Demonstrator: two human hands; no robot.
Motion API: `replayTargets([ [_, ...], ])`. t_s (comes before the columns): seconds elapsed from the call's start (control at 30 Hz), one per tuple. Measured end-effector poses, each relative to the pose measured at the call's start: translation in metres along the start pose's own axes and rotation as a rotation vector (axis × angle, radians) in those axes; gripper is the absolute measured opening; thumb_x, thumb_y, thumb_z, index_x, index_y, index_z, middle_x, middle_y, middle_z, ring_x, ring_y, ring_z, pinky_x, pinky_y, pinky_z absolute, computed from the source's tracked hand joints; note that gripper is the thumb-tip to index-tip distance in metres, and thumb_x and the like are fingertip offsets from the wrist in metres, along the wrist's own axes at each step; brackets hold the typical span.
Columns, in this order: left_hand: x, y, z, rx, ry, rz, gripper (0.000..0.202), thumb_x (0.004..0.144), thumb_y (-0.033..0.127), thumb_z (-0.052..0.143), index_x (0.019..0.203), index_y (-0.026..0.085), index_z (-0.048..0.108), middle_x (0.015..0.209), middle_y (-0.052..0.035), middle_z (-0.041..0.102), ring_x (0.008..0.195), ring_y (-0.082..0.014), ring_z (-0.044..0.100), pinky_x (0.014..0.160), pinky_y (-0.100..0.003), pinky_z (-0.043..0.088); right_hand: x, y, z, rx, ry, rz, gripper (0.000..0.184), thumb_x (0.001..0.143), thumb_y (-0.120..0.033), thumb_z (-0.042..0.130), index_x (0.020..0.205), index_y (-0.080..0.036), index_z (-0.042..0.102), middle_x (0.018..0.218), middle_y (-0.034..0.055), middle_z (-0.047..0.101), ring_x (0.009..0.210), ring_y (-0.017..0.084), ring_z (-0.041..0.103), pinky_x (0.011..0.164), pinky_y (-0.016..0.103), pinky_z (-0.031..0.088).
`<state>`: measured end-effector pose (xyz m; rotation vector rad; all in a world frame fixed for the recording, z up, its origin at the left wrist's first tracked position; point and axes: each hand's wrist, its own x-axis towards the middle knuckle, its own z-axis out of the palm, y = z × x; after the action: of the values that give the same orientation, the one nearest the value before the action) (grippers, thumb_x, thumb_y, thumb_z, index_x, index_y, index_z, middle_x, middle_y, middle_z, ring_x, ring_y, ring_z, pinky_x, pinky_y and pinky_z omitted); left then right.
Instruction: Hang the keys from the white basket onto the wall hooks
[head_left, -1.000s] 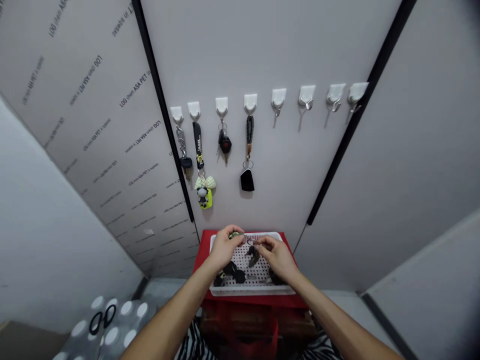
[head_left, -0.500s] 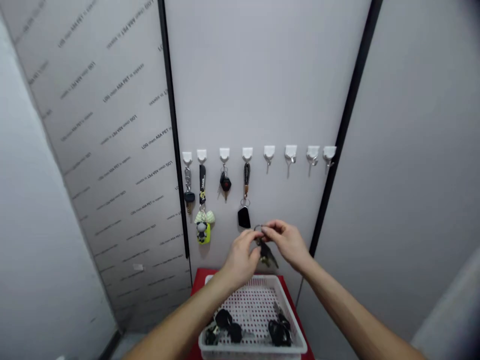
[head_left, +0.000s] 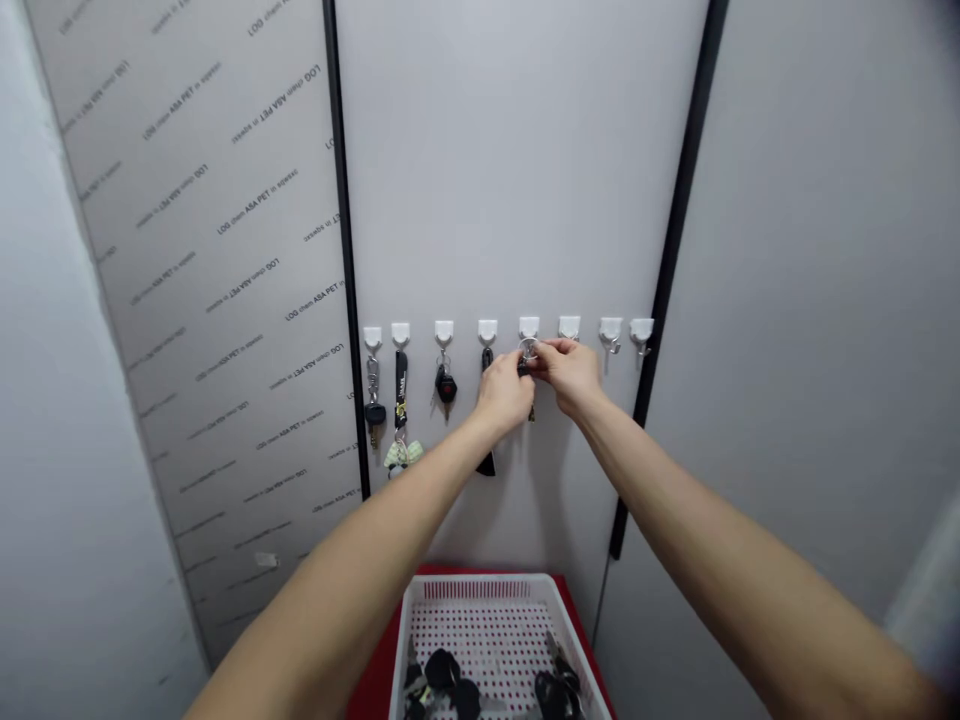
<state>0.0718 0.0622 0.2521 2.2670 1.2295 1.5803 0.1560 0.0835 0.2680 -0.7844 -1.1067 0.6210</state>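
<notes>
I had both arms raised to the wall, my left hand [head_left: 504, 392] and right hand [head_left: 570, 375] meeting at the fifth white adhesive hook [head_left: 529, 327]. The fingers [head_left: 551, 350] of both hands were closed on a metal key ring [head_left: 528, 350], held right at that hook with a dark key [head_left: 523, 367] below it. Other keys [head_left: 446, 385] hung further left. More black keys [head_left: 442, 668] lay below in a white perforated basket [head_left: 472, 586] on a red worktop [head_left: 367, 680].

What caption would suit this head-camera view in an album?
Left hand and right hand hold a key ring at a white wall hook, above a white basket holding keys.
</notes>
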Motion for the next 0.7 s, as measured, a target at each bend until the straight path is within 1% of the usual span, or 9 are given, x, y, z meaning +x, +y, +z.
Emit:
replayTargets([
  [0.13, -0.005, -0.006, 0.007, 0.035, -0.065, -0.013, 0.035, 0.062, 0.007, 0.037, 0.096, 0.007, 0.048, 0.097, -0.0107, 0.051, 0.090, -0.0170, 0.046, 0.082, -0.028, 0.034, 0.003, 0.011, -0.005, -0.148, 0.015, 0.045, 0.005, 0.060, -0.010, 0.043, 0.061, -0.012, 0.048, 0.046, -0.0043, 0.047, 0.039, 0.005, 0.046, 0.041, 0.018, 0.040],
  [0.23, -0.026, -0.015, 0.015, 0.021, -0.046, 0.031, 0.037, 0.062, 0.009, 0.039, 0.099, 0.008, 0.045, 0.099, -0.0106, 0.049, 0.090, -0.0168, 0.045, 0.080, -0.029, 0.035, -0.009, 0.028, -0.021, -0.300, 0.085, -0.096, 0.017, 0.062, -0.011, 0.041, 0.076, -0.012, 0.050, 0.065, -0.0011, 0.053, 0.050, 0.005, 0.049, 0.052, 0.019, 0.042],
  [0.3, -0.049, -0.023, 0.022, -0.026, -0.073, 0.080, 0.037, 0.062, 0.013, 0.039, 0.099, 0.011, 0.044, 0.099, -0.0082, 0.049, 0.088, -0.0159, 0.046, 0.077, -0.030, 0.038, -0.030, 0.044, -0.038, -0.452, 0.122, -0.197, 0.022, 0.063, -0.013, 0.040, 0.083, -0.014, 0.049, 0.077, 0.0005, 0.055, 0.060, 0.006, 0.051, 0.061, 0.020, 0.041],
  [0.33, -0.063, -0.028, 0.026, -0.043, -0.109, 0.095, 0.036, 0.063, 0.015, 0.039, 0.099, 0.013, 0.044, 0.098, -0.0070, 0.049, 0.086, -0.0155, 0.047, 0.075, -0.030, 0.039, -0.045, 0.053, -0.047, -0.536, 0.092, -0.221, 0.023, 0.064, -0.013, 0.040, 0.085, -0.014, 0.049, 0.080, 0.0010, 0.055, 0.064, 0.006, 0.051, 0.064, 0.020, 0.041],
  [0.4, -0.094, -0.040, 0.037, -0.062, -0.215, 0.077, 0.035, 0.064, 0.020, 0.039, 0.097, 0.014, 0.045, 0.096, -0.0062, 0.049, 0.085, -0.0152, 0.047, 0.072, -0.030, 0.040, -0.081, 0.072, -0.066, -0.711, -0.119, -0.188, 0.023, 0.065, -0.012, 0.038, 0.085, -0.014, 0.050, 0.081, 0.0014, 0.056, 0.070, 0.007, 0.051, 0.066, 0.019, 0.040],
  [0.47, -0.128, -0.056, 0.051, -0.077, -0.341, 0.001, 0.035, 0.064, 0.026, 0.039, 0.096, 0.014, 0.045, 0.094, -0.0065, 0.049, 0.084, -0.0158, 0.048, 0.071, -0.030, 0.041, -0.119, 0.091, -0.083, -0.925, -0.441, -0.033, 0.023, 0.066, -0.016, 0.040, 0.086, -0.015, 0.052, 0.078, 0.0023, 0.058, 0.071, 0.010, 0.051, 0.065, 0.022, 0.040],
  [0.53, -0.161, -0.074, 0.068, -0.069, -0.476, -0.106, 0.038, 0.064, 0.032, 0.038, 0.097, 0.013, 0.044, 0.092, -0.0074, 0.050, 0.083, -0.0171, 0.049, 0.070, -0.031, 0.041, -0.152, 0.109, -0.097, -1.175, -0.683, 0.132, 0.024, 0.064, -0.023, 0.046, 0.085, -0.015, 0.054, 0.078, 0.0058, 0.059, 0.076, 0.017, 0.051, 0.068, 0.031, 0.039],
  [0.6, -0.190, -0.088, 0.085, -0.042, -0.606, -0.190, 0.042, 0.064, 0.034, 0.037, 0.098, 0.011, 0.043, 0.094, -0.0089, 0.050, 0.084, -0.0182, 0.049, 0.072, -0.032, 0.040, -0.173, 0.126, -0.109, -1.387, -0.764, 0.188, 0.025, 0.062, -0.026, 0.048, 0.082, -0.014, 0.055, 0.084, 0.0098, 0.057, 0.086, 0.023, 0.047, 0.074, 0.040, 0.033],
  [0.7, -0.219, -0.101, 0.104, 0.060, -0.767, -0.233, 0.045, 0.062, 0.033, 0.038, 0.099, 0.009, 0.042, 0.098, -0.0106, 0.049, 0.089, -0.0199, 0.047, 0.078, -0.033, 0.037, -0.188, 0.147, -0.120, -1.513, -0.754, 0.156, 0.023, 0.066, -0.024, 0.044, 0.083, -0.014, 0.055, 0.094, 0.0113, 0.053, 0.095, 0.027, 0.039, 0.079, 0.048, 0.024],
])
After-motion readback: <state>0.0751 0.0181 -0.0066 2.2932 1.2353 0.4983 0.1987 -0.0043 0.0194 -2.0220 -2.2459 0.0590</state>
